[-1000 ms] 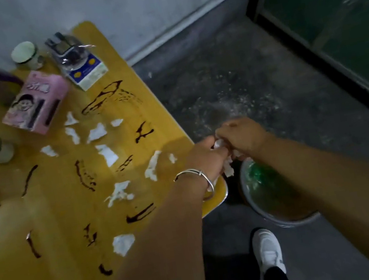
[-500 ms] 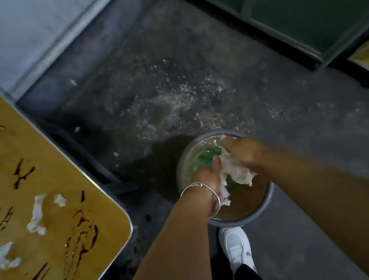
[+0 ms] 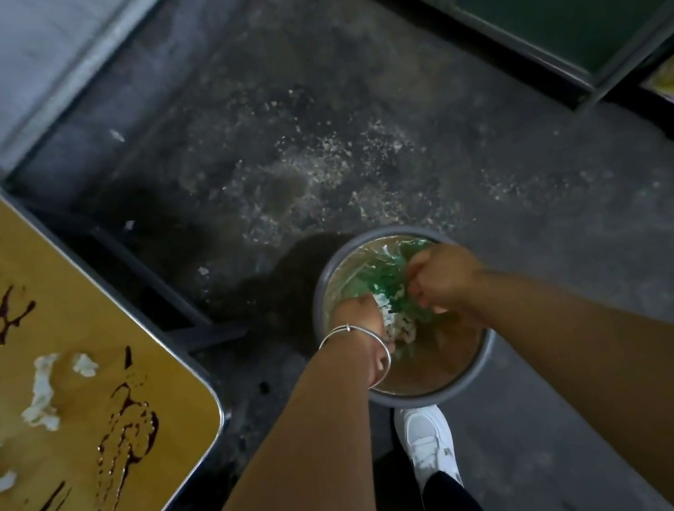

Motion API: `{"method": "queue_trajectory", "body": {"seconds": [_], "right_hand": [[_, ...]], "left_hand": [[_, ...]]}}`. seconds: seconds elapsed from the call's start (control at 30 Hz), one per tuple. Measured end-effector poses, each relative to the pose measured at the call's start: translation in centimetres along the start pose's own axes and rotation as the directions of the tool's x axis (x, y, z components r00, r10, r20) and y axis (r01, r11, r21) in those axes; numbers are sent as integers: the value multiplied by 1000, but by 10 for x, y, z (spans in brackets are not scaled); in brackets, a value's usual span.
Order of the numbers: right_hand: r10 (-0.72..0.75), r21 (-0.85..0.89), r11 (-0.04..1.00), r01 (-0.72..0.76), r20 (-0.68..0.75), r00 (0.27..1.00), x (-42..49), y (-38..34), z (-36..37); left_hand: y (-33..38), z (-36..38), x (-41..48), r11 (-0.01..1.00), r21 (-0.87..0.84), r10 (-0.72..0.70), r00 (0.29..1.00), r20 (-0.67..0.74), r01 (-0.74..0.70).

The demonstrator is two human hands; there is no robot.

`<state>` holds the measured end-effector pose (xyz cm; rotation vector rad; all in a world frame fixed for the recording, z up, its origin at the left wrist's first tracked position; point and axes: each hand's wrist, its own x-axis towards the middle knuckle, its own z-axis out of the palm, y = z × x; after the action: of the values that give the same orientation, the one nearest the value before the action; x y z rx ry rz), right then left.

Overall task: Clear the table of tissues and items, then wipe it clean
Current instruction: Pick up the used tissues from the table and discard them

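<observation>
Both hands, left hand (image 3: 357,319) and right hand (image 3: 442,277), clutch tissue (image 3: 394,321) over bin (image 3: 486,357).

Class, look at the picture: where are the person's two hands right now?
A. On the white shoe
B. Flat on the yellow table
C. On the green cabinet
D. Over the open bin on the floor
D: the left hand and right hand both sit above the bin, with white tissue between them.

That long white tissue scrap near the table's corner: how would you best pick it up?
Pinch the long white tissue scrap at its narrow middle, coming straight down from above. It lies flat and thin on the yellow table, so no edge offers itself from the side.
</observation>
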<state>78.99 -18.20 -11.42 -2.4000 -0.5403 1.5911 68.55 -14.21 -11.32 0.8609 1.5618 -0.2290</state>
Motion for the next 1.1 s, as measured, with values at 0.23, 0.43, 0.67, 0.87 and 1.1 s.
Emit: {"method": "queue_trajectory", "body": {"seconds": [0.23,0.43,0.67,0.87,1.1], "right_hand": [[-57,-115,992,54,-24,998,-11,-22,8],[-122,-243,965,99,-82,989,-16,-28,13],[-208,-231,956,182,-96,973,-33,-36,11],[-373,-193,917,350,-95,923,-59,-83,29],[-521,-246,831,499,-26,853,-106,-159,84]], "left_hand": [[-2,-12,0,960,-277,37,999,-26,-42],[-5,-14,-4,968,-230,82,994,-66,-96],[-8,-20,-15,971,-65,221,968,-115,-230],[-11,-78,-37,887,102,462,849,-257,-451],[-24,-173,-76,849,169,527,792,-309,-500]]}}
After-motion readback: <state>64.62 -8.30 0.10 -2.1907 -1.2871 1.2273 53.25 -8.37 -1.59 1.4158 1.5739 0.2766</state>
